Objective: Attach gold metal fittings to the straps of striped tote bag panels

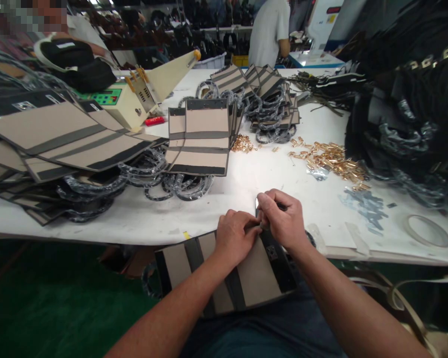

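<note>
A bag panel [256,278] with beige lining and black bands rests on my lap against the table's front edge. My left hand [237,236] lies over its upper part, fingertips pinched together at the black end strip. What sits between those fingertips is too small to make out. Close beside it, my right hand [283,216] is closed with thumb and forefinger together, around a slim dark piece that shows only in part. Its kind is hidden by the fingers. A small metal fitting [272,252] shows on the black strip below my right hand.
Stacked bag panels [70,124] with plastic-wrapped handles stand left, with another stack [205,141] mid-table. Gold-coloured metal fittings [332,159], grey strips [371,209] and a tape roll [427,231] lie right. A cream machine [129,107] stands behind; a person [269,32] is at the back.
</note>
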Motion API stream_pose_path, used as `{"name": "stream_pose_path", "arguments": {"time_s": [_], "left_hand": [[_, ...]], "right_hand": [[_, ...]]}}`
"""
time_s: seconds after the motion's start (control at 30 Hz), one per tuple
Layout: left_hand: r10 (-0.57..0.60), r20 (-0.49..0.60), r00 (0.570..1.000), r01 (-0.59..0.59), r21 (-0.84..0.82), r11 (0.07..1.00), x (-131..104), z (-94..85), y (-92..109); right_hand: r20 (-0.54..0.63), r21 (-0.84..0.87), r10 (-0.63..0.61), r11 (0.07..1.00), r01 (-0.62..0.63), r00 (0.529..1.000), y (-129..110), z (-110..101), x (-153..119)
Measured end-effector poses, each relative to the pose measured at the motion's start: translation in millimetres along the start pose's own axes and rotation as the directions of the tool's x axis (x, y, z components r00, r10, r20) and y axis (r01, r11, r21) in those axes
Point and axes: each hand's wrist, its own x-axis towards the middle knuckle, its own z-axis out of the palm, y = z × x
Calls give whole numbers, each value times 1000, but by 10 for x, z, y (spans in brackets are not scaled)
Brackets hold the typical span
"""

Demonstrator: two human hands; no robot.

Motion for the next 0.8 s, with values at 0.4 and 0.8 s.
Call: {"name": "stream_pose_path", "arguments": {"time_s": [0.4,0.8], "left_hand": [[-161,424,891,144,72,987,372,-369,-10],[-243,469,849,267,15,964,451,-287,-140]], "right_hand": [[-114,224,-33,973,58,993,221,-8,-143],[-38,202,-142,968,147,989,-133,23,-102]]}}
